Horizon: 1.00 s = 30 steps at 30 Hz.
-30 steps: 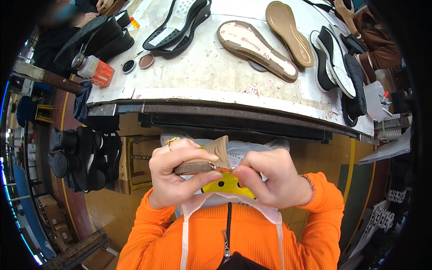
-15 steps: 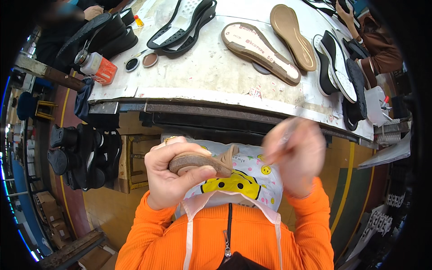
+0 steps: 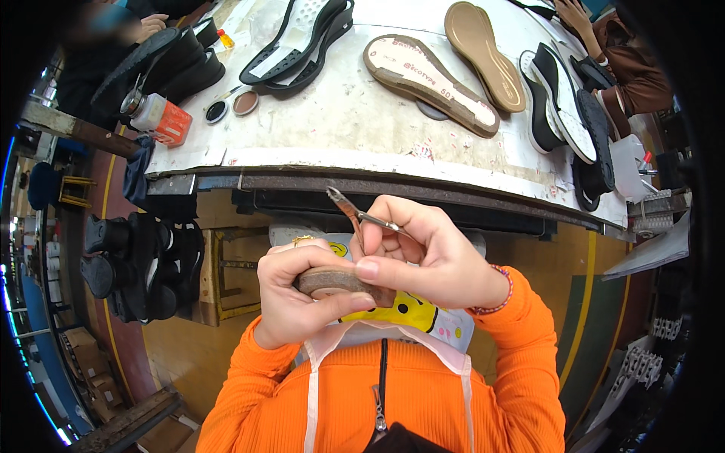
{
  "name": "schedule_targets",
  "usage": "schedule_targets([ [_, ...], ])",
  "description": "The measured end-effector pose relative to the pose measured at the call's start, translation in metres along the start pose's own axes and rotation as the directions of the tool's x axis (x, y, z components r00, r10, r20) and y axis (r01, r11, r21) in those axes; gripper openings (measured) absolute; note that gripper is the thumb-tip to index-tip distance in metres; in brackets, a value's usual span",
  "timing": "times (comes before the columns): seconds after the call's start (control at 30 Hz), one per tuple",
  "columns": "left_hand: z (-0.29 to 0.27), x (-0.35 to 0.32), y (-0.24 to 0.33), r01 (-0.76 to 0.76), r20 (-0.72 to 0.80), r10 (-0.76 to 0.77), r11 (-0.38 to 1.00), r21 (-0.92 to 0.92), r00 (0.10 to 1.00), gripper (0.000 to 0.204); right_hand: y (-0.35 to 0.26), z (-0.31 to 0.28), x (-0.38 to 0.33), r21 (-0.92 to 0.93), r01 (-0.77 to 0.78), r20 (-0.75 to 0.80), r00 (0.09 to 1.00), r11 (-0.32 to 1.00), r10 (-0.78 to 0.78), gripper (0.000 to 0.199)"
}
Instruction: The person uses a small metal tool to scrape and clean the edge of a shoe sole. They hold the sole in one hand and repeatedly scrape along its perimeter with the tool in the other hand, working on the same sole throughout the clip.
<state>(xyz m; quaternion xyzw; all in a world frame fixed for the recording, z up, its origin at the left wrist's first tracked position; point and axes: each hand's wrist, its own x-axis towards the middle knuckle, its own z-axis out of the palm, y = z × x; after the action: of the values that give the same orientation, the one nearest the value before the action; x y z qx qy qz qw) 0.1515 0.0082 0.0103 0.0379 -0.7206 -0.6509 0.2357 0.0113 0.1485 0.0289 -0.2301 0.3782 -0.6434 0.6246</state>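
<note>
We hold a small brown sole piece (image 3: 332,281) close to our chest, just under the edge of the workbench (image 3: 355,121). Our left hand (image 3: 298,298) curls around it from the left — fingers over the top, thumb pressed along its near edge. Our right hand (image 3: 430,260) meets it from the right: the thumb rests on the piece's right end, touching the left thumb's tip, while the other fingers close on a pair of small metal nippers (image 3: 355,215). The nippers rise above our knuckles, tips pointing up and away toward the bench edge, just above the sole piece. Neither hand is open; both are wrapped about what they hold.

Beyond our hands, well apart on the bench, lie a tan insole (image 3: 430,83) and black soles (image 3: 298,41). Far to the left of our left hand sits an orange-and-white can (image 3: 158,117). Down to the left, dark shoes (image 3: 143,264) fill a rack.
</note>
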Motion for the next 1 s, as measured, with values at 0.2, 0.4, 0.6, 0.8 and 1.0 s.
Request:
schedule_targets([
  [0.2, -0.008, -0.001, 0.0, 0.019, -0.011, -0.019, 1.0, -0.002, 1.0, 0.029, -0.005, 0.002, -0.012, -0.301, 0.106, -0.123, 0.981, 0.948, -0.149, 0.011],
  [0.4, -0.008, 0.002, -0.003, -0.101, 0.019, 0.101, 0.995, 0.01, 0.995, 0.03, -0.019, 0.008, -0.038, -0.178, -0.161, -0.031, 0.987, 0.971, 0.158, 0.037],
  [0.6, -0.007, 0.0, 0.0, -0.155, 0.046, 0.152, 0.985, 0.077, 0.987, 0.03, -0.011, 0.01, -0.041, -0.088, -0.21, -0.006, 0.978, 0.974, 0.21, 0.035],
  [0.8, -0.007, 0.0, 0.003, -0.162, 0.052, 0.157, 0.982, 0.095, 0.986, 0.03, -0.007, 0.011, -0.043, -0.082, -0.176, -0.004, 0.984, 0.981, 0.176, 0.035],
  [1.0, -0.006, 0.002, 0.005, -0.183, 0.08, 0.174, 0.975, 0.126, 0.981, 0.028, -0.01, 0.012, -0.042, -0.263, -0.119, -0.047, 0.993, 0.957, 0.111, 0.033],
])
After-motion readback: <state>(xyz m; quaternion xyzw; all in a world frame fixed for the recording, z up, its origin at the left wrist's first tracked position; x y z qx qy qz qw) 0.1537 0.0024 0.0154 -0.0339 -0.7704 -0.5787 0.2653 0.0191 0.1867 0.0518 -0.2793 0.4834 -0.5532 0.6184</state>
